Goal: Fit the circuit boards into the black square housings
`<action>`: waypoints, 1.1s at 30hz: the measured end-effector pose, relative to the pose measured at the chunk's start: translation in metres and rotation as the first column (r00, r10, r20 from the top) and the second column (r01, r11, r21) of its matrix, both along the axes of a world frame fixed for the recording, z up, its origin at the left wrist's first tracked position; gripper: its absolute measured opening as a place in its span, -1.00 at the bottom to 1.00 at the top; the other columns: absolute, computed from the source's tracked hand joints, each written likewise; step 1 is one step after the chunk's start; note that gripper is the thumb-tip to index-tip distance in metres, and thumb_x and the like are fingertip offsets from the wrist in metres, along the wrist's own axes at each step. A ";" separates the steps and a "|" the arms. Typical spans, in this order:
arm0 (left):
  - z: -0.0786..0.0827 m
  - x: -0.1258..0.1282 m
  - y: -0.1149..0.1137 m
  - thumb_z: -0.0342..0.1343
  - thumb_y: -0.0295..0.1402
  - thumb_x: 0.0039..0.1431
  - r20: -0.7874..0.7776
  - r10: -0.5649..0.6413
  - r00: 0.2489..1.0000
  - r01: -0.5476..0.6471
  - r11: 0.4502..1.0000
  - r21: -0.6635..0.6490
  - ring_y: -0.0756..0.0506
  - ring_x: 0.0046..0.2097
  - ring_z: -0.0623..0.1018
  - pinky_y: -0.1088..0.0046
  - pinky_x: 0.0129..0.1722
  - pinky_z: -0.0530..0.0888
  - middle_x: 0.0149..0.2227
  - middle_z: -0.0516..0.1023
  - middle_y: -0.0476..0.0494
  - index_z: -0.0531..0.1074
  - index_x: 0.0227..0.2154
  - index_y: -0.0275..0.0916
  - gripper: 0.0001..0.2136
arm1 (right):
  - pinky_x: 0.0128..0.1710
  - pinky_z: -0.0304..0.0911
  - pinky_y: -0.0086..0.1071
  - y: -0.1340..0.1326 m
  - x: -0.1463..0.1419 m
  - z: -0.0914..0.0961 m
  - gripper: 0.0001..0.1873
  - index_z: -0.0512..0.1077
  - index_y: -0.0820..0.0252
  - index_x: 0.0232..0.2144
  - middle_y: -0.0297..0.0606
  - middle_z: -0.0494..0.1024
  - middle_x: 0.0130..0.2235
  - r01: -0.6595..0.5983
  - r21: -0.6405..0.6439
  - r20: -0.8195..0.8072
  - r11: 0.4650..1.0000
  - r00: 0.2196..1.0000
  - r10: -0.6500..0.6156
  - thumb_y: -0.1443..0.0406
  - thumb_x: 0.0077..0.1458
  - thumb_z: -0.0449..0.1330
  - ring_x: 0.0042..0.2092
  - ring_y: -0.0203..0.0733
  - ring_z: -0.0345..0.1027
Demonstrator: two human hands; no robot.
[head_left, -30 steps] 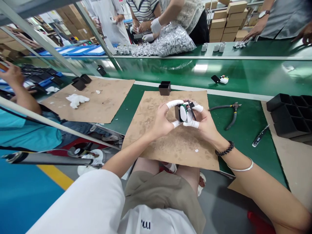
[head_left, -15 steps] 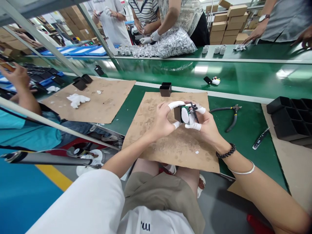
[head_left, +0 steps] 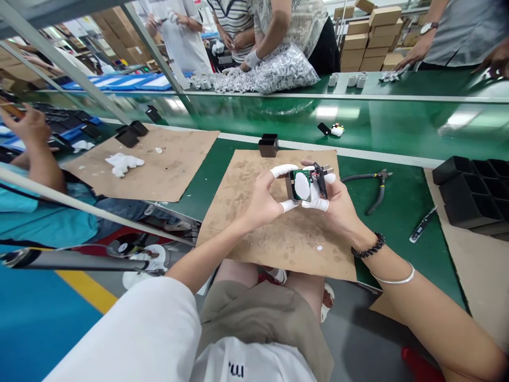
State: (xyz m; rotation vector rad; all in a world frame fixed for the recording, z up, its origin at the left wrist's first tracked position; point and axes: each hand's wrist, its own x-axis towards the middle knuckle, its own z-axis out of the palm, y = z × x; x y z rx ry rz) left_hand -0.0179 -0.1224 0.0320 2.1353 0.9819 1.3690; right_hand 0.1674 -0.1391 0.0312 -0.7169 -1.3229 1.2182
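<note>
Both my hands hold a small black housing with a green circuit board (head_left: 301, 184) and a white pad in it, above a brown cardboard mat (head_left: 254, 233). My left hand (head_left: 265, 197) pinches the housing's left side between thumb and forefinger, both in white finger cots. My right hand (head_left: 336, 199) grips the right side of the same part, its fingers also in cots, with a black piece between them.
Black pliers (head_left: 371, 185) and a small black tool (head_left: 422, 225) lie on the green bench at right, beside stacked black housings (head_left: 469, 191). One black housing (head_left: 268, 145) stands at the mat's far edge. The conveyor (head_left: 397, 127) carries a small part (head_left: 330, 129). Other people work around.
My hands have turned the part so that the green board and white pad show more. The small part on the conveyor has moved left.
</note>
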 end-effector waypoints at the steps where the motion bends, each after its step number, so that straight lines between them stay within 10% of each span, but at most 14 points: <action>1: 0.000 0.000 0.000 0.41 -0.36 -0.05 -0.002 0.005 1.000 -0.005 1.000 0.007 -0.28 0.11 0.58 0.09 0.16 0.49 0.09 0.59 -0.27 0.45 0.06 -0.20 -0.44 | 0.34 0.24 -0.01 0.000 0.000 0.001 -0.31 0.51 -0.06 -0.07 -0.31 0.45 0.26 0.000 0.007 -0.006 1.000 1.000 0.000 0.04 -0.30 0.59 0.31 0.10 0.28; 33: 0.009 -0.003 -0.001 0.36 -0.40 -0.01 -0.040 -0.032 0.999 0.034 0.999 0.028 -0.28 0.15 0.56 0.09 0.21 0.46 0.11 0.58 -0.26 0.44 0.06 -0.22 -0.48 | 0.36 0.22 0.02 0.004 0.001 -0.004 -0.38 0.54 -0.08 -0.09 -0.34 0.54 0.18 -0.031 0.057 -0.026 0.998 0.999 0.032 0.12 -0.27 0.60 0.34 0.07 0.27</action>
